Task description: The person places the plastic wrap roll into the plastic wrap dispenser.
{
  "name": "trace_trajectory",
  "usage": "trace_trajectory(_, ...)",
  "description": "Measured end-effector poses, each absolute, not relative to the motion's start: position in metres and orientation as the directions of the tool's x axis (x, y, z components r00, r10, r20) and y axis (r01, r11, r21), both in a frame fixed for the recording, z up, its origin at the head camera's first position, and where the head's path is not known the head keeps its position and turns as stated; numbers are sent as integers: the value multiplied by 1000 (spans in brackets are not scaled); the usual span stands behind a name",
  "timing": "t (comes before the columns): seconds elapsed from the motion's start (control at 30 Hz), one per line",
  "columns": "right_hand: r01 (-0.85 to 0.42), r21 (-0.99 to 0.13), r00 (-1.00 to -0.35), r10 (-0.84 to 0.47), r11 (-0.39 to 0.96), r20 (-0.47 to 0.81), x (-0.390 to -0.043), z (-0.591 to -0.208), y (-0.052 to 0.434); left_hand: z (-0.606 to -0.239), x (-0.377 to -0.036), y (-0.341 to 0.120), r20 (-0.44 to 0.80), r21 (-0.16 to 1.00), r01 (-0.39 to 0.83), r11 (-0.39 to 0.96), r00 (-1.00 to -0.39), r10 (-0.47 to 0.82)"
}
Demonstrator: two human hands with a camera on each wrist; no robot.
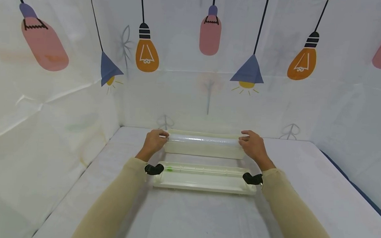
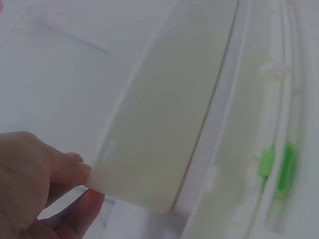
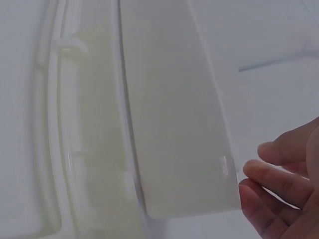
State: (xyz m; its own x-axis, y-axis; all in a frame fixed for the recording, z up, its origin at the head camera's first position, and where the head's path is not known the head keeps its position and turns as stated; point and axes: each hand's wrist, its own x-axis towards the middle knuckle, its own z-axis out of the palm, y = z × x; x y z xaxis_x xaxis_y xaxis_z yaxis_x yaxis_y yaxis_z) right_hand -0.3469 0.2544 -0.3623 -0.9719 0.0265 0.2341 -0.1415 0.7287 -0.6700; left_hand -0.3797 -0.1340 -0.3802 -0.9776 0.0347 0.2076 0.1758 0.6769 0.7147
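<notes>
A long cream plastic holder [image 1: 205, 151] with a shiny clear film roll [image 1: 205, 140] along it lies at the back of the table. At its left end my left hand [image 1: 154, 141] pinches a corner between thumb and fingers. My right hand [image 1: 254, 145] is at the other end; in the right wrist view its fingertips [image 3: 247, 191] touch the corner edge while the thumb stays apart from it. Nearer to me lies a matching long cream cover [image 1: 204, 185], inner side up, with a rail along it. On that rail sits a green slider [image 2: 286, 174].
White sheeting with printed lamps [image 1: 147, 54] rises behind and at both sides of the white-covered table [image 1: 193, 217]. A black wrist camera [image 1: 154, 169] overlaps the cover's left end, another black wrist camera [image 1: 252, 178] its right end.
</notes>
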Motion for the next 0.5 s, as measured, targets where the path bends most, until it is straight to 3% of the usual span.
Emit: trace_trajectory(0.5,-187,-667,-954,28,721,298,-332,-365,260,-377,-369,-138,184,731,202,652,-978,97)
